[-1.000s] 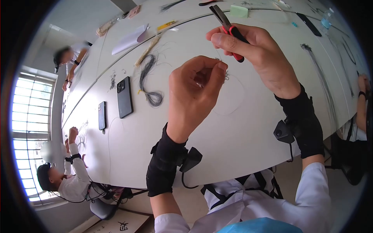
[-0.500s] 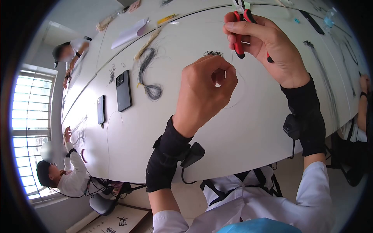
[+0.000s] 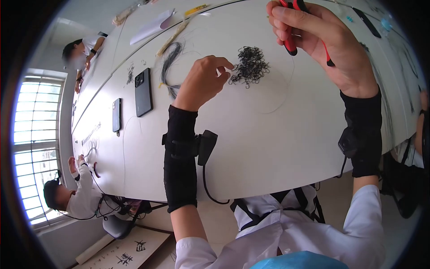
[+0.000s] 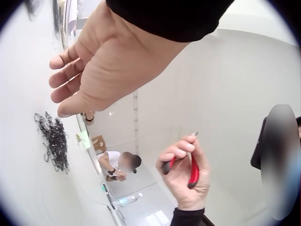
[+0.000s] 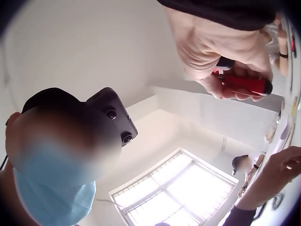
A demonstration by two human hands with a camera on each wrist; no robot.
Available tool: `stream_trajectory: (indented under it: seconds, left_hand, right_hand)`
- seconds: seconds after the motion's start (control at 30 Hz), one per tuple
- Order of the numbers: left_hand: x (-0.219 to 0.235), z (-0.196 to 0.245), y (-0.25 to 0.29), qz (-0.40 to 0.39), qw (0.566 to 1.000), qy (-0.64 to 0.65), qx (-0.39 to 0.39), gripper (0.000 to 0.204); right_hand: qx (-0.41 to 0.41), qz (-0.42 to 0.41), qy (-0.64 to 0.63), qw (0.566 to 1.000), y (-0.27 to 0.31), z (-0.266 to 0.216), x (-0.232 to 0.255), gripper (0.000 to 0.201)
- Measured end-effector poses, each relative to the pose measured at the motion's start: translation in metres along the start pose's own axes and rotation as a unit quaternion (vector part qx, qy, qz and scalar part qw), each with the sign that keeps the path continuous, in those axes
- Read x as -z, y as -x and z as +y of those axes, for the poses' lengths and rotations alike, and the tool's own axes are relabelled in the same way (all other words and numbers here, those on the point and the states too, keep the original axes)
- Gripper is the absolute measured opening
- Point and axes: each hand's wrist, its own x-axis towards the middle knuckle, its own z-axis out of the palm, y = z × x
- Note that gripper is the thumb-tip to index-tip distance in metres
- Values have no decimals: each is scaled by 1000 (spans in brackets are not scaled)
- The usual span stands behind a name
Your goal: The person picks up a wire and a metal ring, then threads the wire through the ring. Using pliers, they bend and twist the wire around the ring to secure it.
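- Shifted left: the left hand (image 3: 201, 80), thumb and forefinger apart, one heap of black hooks (image 3: 251, 66) now uncovered just to its right.
- Right hand (image 3: 336, 40) grips one pair of pliers (image 5: 247, 84).
- Two phones (image 3: 144, 96) lie farther left.

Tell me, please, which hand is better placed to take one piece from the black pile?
Probably the left hand: its fingers are beside the black pile and appear empty. The right hand is farther away and already holds the red-handled pliers.

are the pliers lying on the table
No, the right hand holds the pliers up off the table.
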Motion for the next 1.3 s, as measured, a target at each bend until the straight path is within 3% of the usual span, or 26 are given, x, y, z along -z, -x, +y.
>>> stream_trajectory:
  seconds: [0.17,0.27,0.47,0.67,0.87,0.97,1.07,1.17,1.2,1.27,1.3]
  left_hand:
    - [-6,-3,-4,-14,1000,18,16,15]
    - [-12,-11,-8,-5,1000,17,-10,13]
    - [-15,-18,-10,-14,999,44,9,11]
    - [-16,-8,-11,32,998,50,-24,7]
    - [-24,-14,-14,45,998,37,-16,8]
    - [-23,-20,-13,24,999,45,-13,15]
    - [-23,-21,-14,62,996,68,-20,16]
    - [-14,-18,-14,67,991,116,-18,17]
    - [-8,-12,-12,45,976,210,19,18]
    - [10,10,-11,2,917,389,90,18]
    - [15,18,-9,5,884,460,80,17]
  right_hand:
    - [13,-29,6,999,-3,3,1,26]
    - [7,-26,24,999,-3,5,2,25]
    - [-10,-9,28,1000,-1,1,-3,25]
    - [6,-43,31,999,-4,6,2,25]
    - [1,-35,55,998,5,-9,-10,23]
    - [4,-34,12,999,-5,10,1,22]
    - [-35,3,74,997,0,0,-7,20]
    - [-19,13,110,994,0,-5,-14,25]
    - [-16,18,123,992,-1,-2,-13,26]
    - [-5,31,157,987,-4,20,-4,34]
    - [2,50,148,988,-6,28,-8,28]
